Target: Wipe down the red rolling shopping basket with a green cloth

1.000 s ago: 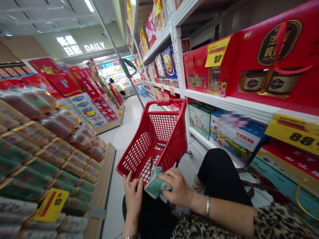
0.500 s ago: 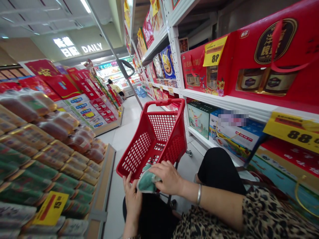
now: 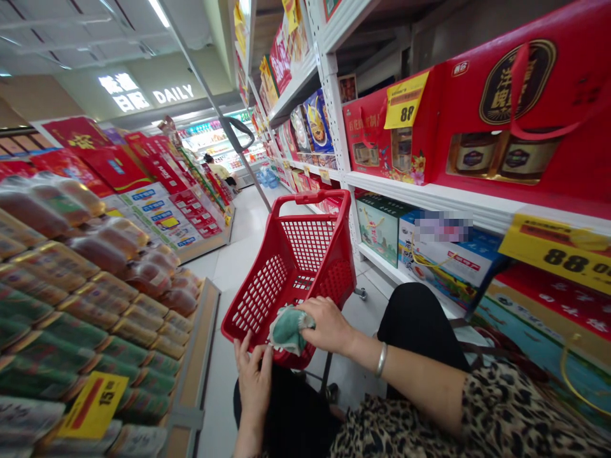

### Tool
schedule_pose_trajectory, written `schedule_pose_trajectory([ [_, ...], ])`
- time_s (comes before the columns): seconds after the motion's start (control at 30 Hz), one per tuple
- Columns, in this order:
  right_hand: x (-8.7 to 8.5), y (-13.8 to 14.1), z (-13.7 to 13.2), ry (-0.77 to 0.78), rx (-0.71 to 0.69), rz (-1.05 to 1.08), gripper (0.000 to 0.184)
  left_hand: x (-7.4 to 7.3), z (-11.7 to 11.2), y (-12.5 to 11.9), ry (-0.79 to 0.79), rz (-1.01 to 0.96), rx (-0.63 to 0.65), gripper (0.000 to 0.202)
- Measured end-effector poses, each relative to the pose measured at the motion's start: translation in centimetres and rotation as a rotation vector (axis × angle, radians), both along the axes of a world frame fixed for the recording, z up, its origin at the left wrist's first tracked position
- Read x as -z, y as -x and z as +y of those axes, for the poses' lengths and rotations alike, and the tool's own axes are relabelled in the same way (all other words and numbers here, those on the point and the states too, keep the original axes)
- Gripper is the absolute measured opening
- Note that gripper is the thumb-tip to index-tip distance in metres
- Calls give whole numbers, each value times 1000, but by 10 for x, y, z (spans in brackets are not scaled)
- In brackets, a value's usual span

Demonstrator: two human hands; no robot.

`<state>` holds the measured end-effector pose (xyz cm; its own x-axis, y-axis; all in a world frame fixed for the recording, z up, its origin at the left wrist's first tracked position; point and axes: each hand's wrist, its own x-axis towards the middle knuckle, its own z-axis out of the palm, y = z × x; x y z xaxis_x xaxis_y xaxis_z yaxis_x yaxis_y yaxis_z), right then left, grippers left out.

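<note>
Here, hands (image 3: pixel 329 326) on green cloth (image 3: pixel 289 331)

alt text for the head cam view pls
A person's right hand presses a teal cloth onto the near rim of a red plastic shopping basket, the left hand at its edge, in a supermarket aisle lined with red gift boxes.

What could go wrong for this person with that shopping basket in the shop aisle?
The red wheeled shopping basket might roll or tip if the right hand presses hard, since the left hand seems to hold only its lower edge. The green cloth sits loosely at the rim and could drop to the floor. The stacked packaged goods stand close by and could get bumped.
</note>
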<state>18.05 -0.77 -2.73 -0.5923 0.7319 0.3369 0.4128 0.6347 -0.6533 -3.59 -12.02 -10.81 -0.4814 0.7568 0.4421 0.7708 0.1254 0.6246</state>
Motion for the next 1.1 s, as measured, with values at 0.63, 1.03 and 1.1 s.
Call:
schedule_pose_trajectory([
  [0.63, -16, -18, 74, 16, 304, -12, 37, 2, 2, 3, -2, 8, -17, 38],
  [1.03, -21, -25, 113, -43, 367, -90, 36, 0, 5, 2, 29, -6, -23, 38],
  [1.1, -24, -27, 119, -56, 380, -101, 36, 1, 5, 4, 39, -1, -28, 37],
])
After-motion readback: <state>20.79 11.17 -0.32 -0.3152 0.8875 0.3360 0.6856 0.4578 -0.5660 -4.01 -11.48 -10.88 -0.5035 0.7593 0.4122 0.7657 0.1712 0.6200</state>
